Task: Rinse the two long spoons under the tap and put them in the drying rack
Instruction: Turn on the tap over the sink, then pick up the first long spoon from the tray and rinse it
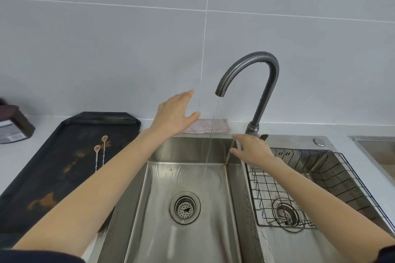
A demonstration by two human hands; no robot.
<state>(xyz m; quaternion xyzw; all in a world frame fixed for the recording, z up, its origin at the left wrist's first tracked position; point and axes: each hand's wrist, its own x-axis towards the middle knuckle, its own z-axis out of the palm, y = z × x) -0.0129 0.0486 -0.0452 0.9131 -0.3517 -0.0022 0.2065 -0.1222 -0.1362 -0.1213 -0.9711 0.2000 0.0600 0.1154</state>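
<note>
Two long spoons [100,155] with twisted metal stems and small pale bowls lie side by side on a dark tray [64,168] left of the sink. A grey gooseneck tap [259,83] runs a thin stream of water into the left steel basin [186,188]. My left hand [174,113] hovers open above the basin's back edge, left of the stream, holding nothing. My right hand [253,148] is open over the divider by the tap base, touching nothing I can make out. A black wire drying rack [303,186] sits in the right basin, with nothing in it.
A pale cloth [205,127] lies along the wall behind the sink. A dark brown box [12,126] stands at the far left on the white counter. Each basin has a drain strainer [184,207]. Another steel edge [376,151] shows at the far right.
</note>
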